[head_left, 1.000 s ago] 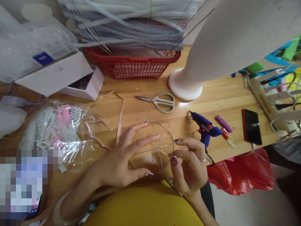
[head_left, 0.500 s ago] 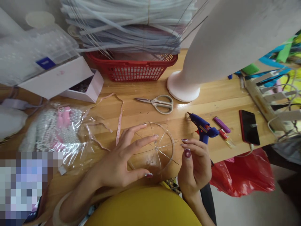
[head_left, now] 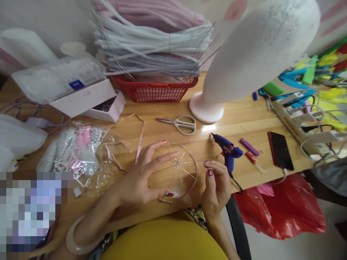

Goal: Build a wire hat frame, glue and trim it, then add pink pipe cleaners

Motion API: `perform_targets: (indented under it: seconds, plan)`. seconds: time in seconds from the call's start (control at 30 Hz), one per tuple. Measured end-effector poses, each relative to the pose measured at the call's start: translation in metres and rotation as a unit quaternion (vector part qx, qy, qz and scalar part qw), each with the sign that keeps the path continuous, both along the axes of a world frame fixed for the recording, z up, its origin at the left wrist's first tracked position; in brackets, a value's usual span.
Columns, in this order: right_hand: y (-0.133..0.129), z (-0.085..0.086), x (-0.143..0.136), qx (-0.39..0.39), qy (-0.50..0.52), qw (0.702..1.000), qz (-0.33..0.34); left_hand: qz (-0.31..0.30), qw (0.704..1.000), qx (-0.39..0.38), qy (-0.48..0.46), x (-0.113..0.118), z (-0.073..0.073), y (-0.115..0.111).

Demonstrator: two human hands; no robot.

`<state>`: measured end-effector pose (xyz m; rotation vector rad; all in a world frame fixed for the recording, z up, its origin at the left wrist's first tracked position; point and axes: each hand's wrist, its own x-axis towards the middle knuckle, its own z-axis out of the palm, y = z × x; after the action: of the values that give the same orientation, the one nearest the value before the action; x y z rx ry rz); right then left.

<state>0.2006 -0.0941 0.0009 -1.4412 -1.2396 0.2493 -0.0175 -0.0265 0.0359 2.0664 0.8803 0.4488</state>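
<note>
A clear ring with thin wire spokes [head_left: 196, 169] lies on the wooden table near its front edge. My left hand [head_left: 138, 177] is spread over the ring's left side, fingers apart, with the thumb at the lower rim. To the right of the ring is my right hand [head_left: 217, 187], its thumb and fingertips drawn close together; whatever they may hold is too small to make out. A blue glue gun [head_left: 229, 150] lies beyond the right hand. Scissors with pale handles [head_left: 185, 125] rest behind the ring.
Bagged pearl strands [head_left: 78, 151] and a pink tape measure [head_left: 140, 141] lie left. Behind stand a red basket [head_left: 159, 92] and a white foam form [head_left: 233, 72]. A purple lighter [head_left: 249, 147], a phone [head_left: 281, 150] and a power strip [head_left: 295, 122] are right.
The view has tilted up slightly, showing more of the back. My left thumb now sits at the ring's lower rim. My right hand keeps nearly the same pose.
</note>
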Motion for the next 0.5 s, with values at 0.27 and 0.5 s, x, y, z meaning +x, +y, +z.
perform_targets:
  seconds: [0.27, 0.5]
  plan:
    - [-0.008, -0.006, 0.004, 0.015, -0.033, 0.996, 0.083, 0.001, 0.999, 0.018, -0.027, 0.0, -0.008, 0.001]
    - [-0.002, 0.0, 0.002, 0.016, -0.054, 0.989, 0.133, -0.015, 0.999, -0.002, -0.053, 0.001, -0.011, 0.003]
